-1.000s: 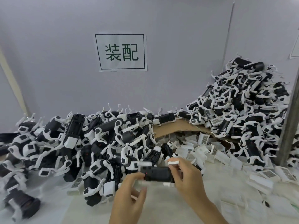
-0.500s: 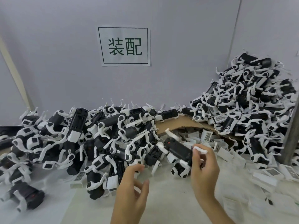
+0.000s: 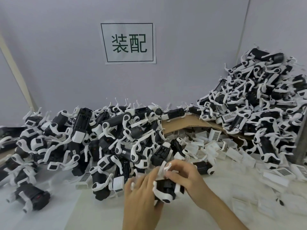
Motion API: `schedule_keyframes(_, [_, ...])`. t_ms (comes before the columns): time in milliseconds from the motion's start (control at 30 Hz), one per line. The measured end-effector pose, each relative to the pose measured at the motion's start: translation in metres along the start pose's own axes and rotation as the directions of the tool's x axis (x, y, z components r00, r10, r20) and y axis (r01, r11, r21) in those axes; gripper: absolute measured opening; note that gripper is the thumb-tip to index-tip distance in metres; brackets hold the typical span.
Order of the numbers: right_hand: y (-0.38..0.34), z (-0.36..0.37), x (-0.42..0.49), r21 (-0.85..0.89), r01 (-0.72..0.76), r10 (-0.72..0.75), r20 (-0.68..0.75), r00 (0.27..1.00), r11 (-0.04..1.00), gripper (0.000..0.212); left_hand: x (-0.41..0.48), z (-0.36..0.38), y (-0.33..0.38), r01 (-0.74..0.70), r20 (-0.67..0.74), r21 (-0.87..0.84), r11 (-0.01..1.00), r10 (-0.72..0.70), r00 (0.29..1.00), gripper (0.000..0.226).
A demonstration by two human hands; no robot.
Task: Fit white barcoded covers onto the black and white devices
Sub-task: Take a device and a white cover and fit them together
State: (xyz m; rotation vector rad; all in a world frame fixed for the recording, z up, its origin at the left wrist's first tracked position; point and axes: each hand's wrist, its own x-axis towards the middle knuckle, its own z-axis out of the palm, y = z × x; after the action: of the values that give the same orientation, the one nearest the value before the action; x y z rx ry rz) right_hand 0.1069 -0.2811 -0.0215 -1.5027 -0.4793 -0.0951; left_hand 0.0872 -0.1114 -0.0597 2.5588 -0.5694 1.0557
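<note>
At the lower centre of the frame both hands met over one black and white device [image 3: 167, 188], held just above the pale worktop [image 3: 66, 213]. The right hand [image 3: 186, 178] came in from the lower right, its grip closed round the device from above, fingers curled over the top and over a white curved limb that stuck up from it. The left hand [image 3: 141, 193] lay against the device's left side with its back to the camera. Motion blur hid its fingers, so I cannot tell whether its grip was closed on anything.

Behind the hands, a heap of devices [image 3: 99, 138] filled the left and centre of the frame. A taller heap [image 3: 257, 105] rose at the right. Loose white covers [image 3: 207, 143], some showing barcodes, lay scattered between the heaps and along the right of the worktop, partly under a bent cardboard sheet [image 3: 182, 123]. A paper sign [image 3: 129, 42] with two green characters hung on the grey wall [image 3: 49, 63] at upper centre.
</note>
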Motion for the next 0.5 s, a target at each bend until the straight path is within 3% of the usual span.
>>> schedule_keyframes(67, [-0.001, 0.0, 0.0, -0.013, -0.027, 0.027, -0.013, 1.0, 1.0, 0.015, 0.0, -0.001, -0.001, 0.045, -0.044, -0.03, 0.999, -0.046, 0.998, 0.067])
schedule_keyframes(167, [-0.003, -0.01, 0.004, -0.024, 0.011, -0.016, -0.229, 0.973, 1.0, 0.013, 0.001, -0.005, 0.004, 0.145, -0.143, -0.163, 0.976, -0.169, 0.975, 0.04])
schedule_keyframes(267, [-0.004, -0.033, 0.006, -0.265, 0.049, -0.188, -0.53, 0.827, 0.963, 0.02, 0.001, -0.012, 0.004, 0.228, -0.13, -0.334, 0.915, -0.284, 0.95, 0.011])
schedule_keyframes(333, [-0.005, -0.05, 0.006, -0.407, -0.001, -0.288, -0.649, 0.705, 0.914, 0.019, 0.0, -0.016, 0.002, 0.313, -0.009, -0.481, 0.819, -0.361, 0.933, 0.021])
schedule_keyframes(400, [-0.002, -0.069, 0.006, -0.45, -0.106, -0.299, -0.732, 0.612, 0.887, 0.018, -0.002, -0.017, 0.0, 0.329, 0.022, -0.53, 0.781, -0.375, 0.927, 0.029])
schedule_keyframes(500, [0.012, -0.095, 0.006, -0.369, -0.397, -0.053, -0.786, 0.616, 0.84, 0.03, -0.003, -0.016, 0.0, 0.305, 0.022, -0.529, 0.792, -0.346, 0.938, 0.032])
